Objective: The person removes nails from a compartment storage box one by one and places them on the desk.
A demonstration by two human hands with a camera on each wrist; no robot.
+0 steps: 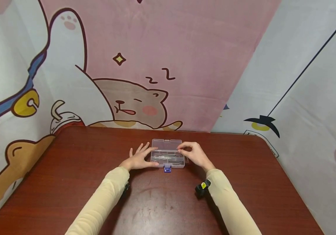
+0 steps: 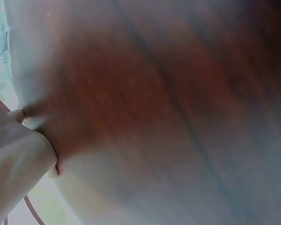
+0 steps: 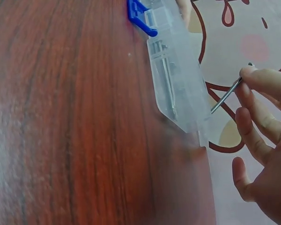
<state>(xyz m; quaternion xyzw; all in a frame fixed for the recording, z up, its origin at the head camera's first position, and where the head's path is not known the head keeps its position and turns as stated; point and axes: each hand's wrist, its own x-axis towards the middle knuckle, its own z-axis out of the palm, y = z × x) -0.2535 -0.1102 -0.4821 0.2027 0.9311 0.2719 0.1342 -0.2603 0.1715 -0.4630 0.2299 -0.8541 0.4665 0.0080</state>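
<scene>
A clear plastic box [image 1: 182, 164] with a blue latch [image 1: 167, 169] lies on the table, its lid [image 1: 166, 144] raised at the back. Thin metal rods [image 1: 169, 155] lie inside its compartments. At the box's left end, my left hand [image 1: 138, 160] rests with its thumb and index finger against it and the other fingers spread. Over the right end, my right hand [image 1: 195, 154] pinches one slim metal rod [image 3: 227, 95] between thumb and fingertips. This rod slants down toward the box's rim. In the left wrist view the left hand [image 2: 16, 159] shows only partly, without the box.
The reddish-brown wooden table [image 1: 168, 202] reaches to a cartoon-printed cloth [image 1: 191, 65] behind its far edge. A small black wrist camera [image 1: 201, 188] sits on the right forearm.
</scene>
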